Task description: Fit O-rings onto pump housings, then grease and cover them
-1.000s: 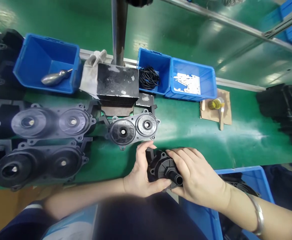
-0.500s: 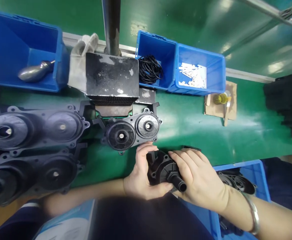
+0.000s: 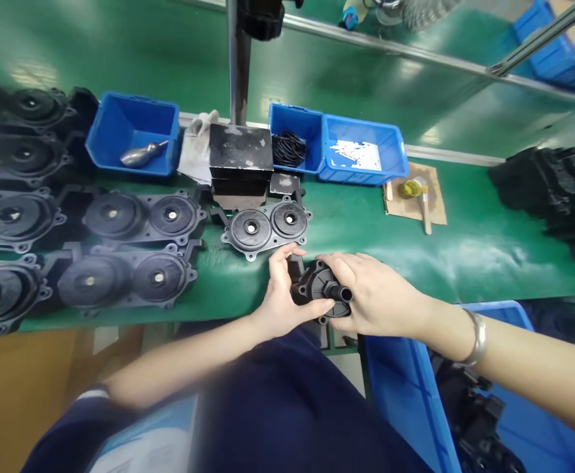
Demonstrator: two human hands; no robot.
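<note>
Both hands grip a black plastic housing with a short pipe stub (image 3: pixel 322 287) at the table's front edge. My left hand (image 3: pixel 287 299) has its thumb along the near side and its fingers at the far left side. My right hand (image 3: pixel 373 292) wraps over the right end, hiding much of that part. The pipe stub points up towards me. Just beyond my left fingers, a black housing with two round chambers (image 3: pixel 270 226) lies on the green table (image 3: pixel 228 289), against a black metal block (image 3: pixel 241 154).
Several similar housings (image 3: pixel 134 276) stand in rows at left. Behind are a blue bin with a metal-handled tool (image 3: pixel 139 156), a glove (image 3: pixel 197 148), a bin of black rings (image 3: pixel 290 150) and a bin of white pieces (image 3: pixel 359 156). A brush (image 3: pixel 426 210) lies on cardboard. A blue crate (image 3: pixel 410 387) holds black parts at lower right.
The view has shifted and widened, showing more housings at left and more of the crate. Both hands still hold the housing, with little change in grip.
</note>
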